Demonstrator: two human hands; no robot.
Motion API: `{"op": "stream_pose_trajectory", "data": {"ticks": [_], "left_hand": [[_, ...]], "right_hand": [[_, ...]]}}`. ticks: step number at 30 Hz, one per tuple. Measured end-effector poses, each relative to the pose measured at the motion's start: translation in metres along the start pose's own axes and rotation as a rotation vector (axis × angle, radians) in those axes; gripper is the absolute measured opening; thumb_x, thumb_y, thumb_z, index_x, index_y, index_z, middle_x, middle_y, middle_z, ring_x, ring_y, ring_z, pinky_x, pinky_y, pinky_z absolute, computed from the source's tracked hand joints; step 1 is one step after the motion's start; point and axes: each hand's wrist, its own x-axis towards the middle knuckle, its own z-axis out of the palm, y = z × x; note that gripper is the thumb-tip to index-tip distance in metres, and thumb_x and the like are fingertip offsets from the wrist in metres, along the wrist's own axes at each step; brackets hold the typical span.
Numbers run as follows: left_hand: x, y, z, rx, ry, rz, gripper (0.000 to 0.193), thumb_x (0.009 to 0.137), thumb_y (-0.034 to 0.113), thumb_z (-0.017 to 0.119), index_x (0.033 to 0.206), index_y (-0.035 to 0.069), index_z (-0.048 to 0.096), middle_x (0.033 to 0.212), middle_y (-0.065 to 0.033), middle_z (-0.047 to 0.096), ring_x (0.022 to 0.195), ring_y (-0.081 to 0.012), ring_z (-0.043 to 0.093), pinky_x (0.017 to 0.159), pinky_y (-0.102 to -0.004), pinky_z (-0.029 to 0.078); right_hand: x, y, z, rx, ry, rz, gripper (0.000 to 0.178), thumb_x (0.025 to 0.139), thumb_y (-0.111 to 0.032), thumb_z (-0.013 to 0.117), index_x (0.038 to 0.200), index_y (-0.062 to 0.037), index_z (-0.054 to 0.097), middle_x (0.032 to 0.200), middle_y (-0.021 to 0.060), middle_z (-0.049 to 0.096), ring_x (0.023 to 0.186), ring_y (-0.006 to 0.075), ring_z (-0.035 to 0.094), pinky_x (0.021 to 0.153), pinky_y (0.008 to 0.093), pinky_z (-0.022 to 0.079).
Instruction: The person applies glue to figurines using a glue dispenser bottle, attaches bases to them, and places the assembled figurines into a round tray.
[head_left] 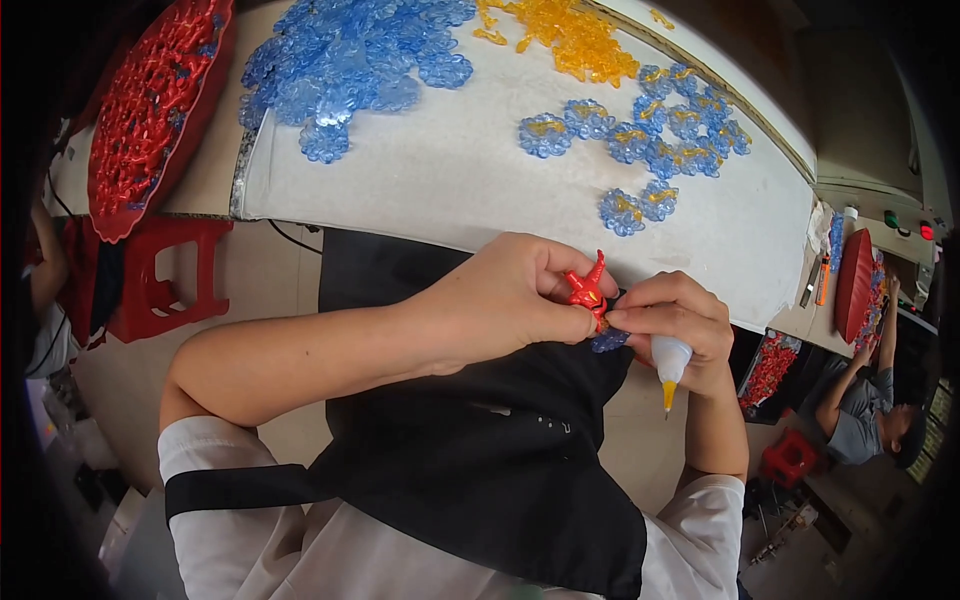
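My left hand (530,290) pinches a small red plastic figurine (585,292) over my lap, at the table's near edge. Tucked in my right hand (683,322) is a white squeeze bottle (670,358) with a yellow needle tip that points down. That hand's thumb and forefinger touch the figurine's lower end. A dark blue translucent piece (609,341) shows just under the fingers; whether it is joined to the figurine I cannot tell. On the white tabletop (430,180) beyond my hands lie blue flower-shaped pieces (622,212) with yellow parts on them.
A heap of plain blue flower pieces (350,60) lies at the far left, beside a pile of yellow parts (570,40). A red tray (160,110) of red figurines stands left. At right are an orange marker (823,280), another red tray (853,285) and a co-worker (865,405).
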Motion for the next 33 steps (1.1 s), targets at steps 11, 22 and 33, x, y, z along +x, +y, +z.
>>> {"op": "stream_pose_trajectory", "data": {"ticks": [11,22,33], "left_hand": [[0.005,0.012,0.001,-0.003,-0.021,-0.067,0.029,0.075,0.007,0.058,0.102,-0.003,0.053,0.084,-0.0073,0.06,0.074,-0.0092,0.054,0.07,-0.0204,0.043],[0.006,0.021,0.01,0.051,0.02,-0.135,0.024,0.074,0.009,0.056,0.094,-0.004,0.056,0.081,-0.0071,0.059,0.073,-0.0109,0.052,0.069,-0.0206,0.042],[-0.001,0.024,0.013,0.039,0.065,-0.156,0.023,0.074,0.008,0.055,0.093,-0.005,0.056,0.08,-0.0082,0.058,0.072,-0.011,0.051,0.068,-0.0201,0.041]], "right_hand": [[-0.003,0.002,-0.003,0.102,0.056,0.13,0.023,0.059,0.001,0.068,0.082,-0.0027,0.064,0.081,0.0097,0.058,0.07,0.0179,0.056,0.059,0.0257,0.044],[-0.014,0.007,0.002,0.218,0.191,0.177,0.02,0.061,-0.001,0.067,0.08,-0.0003,0.062,0.083,0.0129,0.058,0.076,0.0199,0.056,0.066,0.0277,0.044],[-0.016,0.007,0.01,0.31,0.245,0.214,0.02,0.061,-0.001,0.068,0.08,0.0004,0.063,0.083,0.0124,0.057,0.076,0.0191,0.055,0.068,0.0273,0.043]]}}
